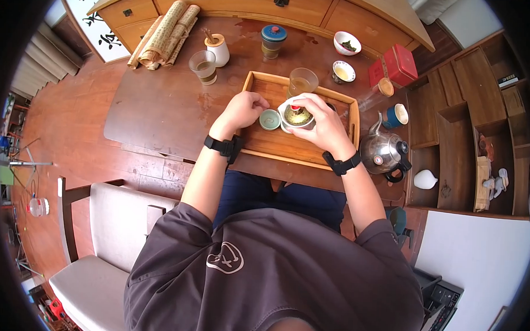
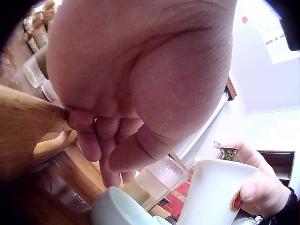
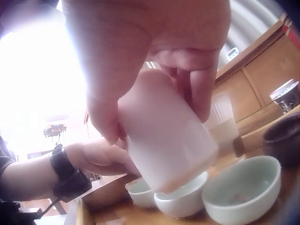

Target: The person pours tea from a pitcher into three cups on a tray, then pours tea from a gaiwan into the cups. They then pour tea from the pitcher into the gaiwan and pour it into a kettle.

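My right hand [image 1: 319, 123] grips a white porcelain cup [image 1: 285, 120] by its rim, fingers and thumb on opposite sides. The cup has a red emblem, and something yellow-green shows inside it in the head view. It is tilted in the right wrist view, low over several small celadon teacups [image 3: 243, 192]. My left hand [image 1: 243, 111] rests at the left rim of the wooden tray [image 1: 265, 147], fingers loosely bent and holding nothing. Its fingertips are close to the leftmost celadon teacup [image 1: 270, 120]. A glass pitcher [image 1: 303, 79] of pale tea stands behind the white cup.
A steel kettle [image 1: 382, 151] stands right of the tray, near a blue cup [image 1: 396, 114] and a red tin [image 1: 394, 66]. Behind are two bowls, one a leaf bowl [image 1: 347, 43], and a blue-lidded jar [image 1: 273, 40]. A glass [image 1: 204, 69] and bamboo rolls [image 1: 167, 34] lie left.
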Action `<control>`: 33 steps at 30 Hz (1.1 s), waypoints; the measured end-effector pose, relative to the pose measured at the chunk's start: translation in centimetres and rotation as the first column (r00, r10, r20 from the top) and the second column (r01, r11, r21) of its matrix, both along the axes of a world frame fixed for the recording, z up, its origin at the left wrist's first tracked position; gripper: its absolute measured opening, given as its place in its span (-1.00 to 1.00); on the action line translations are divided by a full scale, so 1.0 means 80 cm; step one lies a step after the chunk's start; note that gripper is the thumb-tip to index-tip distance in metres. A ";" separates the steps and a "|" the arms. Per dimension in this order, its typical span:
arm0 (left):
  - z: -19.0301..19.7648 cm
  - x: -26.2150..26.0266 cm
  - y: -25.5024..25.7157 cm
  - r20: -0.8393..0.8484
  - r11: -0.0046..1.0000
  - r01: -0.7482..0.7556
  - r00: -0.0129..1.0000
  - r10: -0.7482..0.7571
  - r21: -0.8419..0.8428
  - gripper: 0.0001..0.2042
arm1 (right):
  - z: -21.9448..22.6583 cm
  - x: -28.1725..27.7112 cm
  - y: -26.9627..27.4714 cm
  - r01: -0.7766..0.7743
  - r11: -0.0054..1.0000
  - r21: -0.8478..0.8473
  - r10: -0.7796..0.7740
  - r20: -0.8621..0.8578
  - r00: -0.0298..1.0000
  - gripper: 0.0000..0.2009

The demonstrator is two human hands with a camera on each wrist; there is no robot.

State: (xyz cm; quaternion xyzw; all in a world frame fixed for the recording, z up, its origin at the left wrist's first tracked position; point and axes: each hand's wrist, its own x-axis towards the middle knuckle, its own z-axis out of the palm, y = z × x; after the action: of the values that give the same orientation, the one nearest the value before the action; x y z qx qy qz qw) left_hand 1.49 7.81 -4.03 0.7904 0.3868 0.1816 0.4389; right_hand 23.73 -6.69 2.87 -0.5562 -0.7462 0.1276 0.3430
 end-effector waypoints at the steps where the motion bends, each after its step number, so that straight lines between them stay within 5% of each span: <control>1: -0.001 0.000 0.001 0.000 1.000 0.000 1.000 0.000 0.001 -0.76 | -0.002 0.002 -0.002 0.000 1.000 0.001 0.000 0.000 1.000 -0.47; 10: 0.006 0.002 -0.001 -0.029 1.000 0.000 1.000 0.000 -0.011 -0.76 | 0.002 0.026 -0.019 0.038 0.999 0.023 -0.037 -0.035 0.999 -0.46; 18: 0.006 0.002 -0.002 -0.036 1.000 -0.011 0.999 0.010 -0.013 -0.75 | -0.001 0.033 -0.022 0.051 0.999 0.002 -0.051 0.118 0.992 -0.49; 33: 0.005 0.002 -0.001 -0.035 1.000 0.002 0.999 -0.002 -0.015 -0.76 | -0.006 0.053 -0.050 0.185 0.981 0.057 -0.183 -0.030 0.983 -0.47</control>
State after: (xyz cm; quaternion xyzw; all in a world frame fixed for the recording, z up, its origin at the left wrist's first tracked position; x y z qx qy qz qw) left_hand 1.69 7.73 -3.61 0.7907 0.3950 0.1644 0.4379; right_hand 27.97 -10.70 2.40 -0.6108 -0.6907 0.0801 0.3788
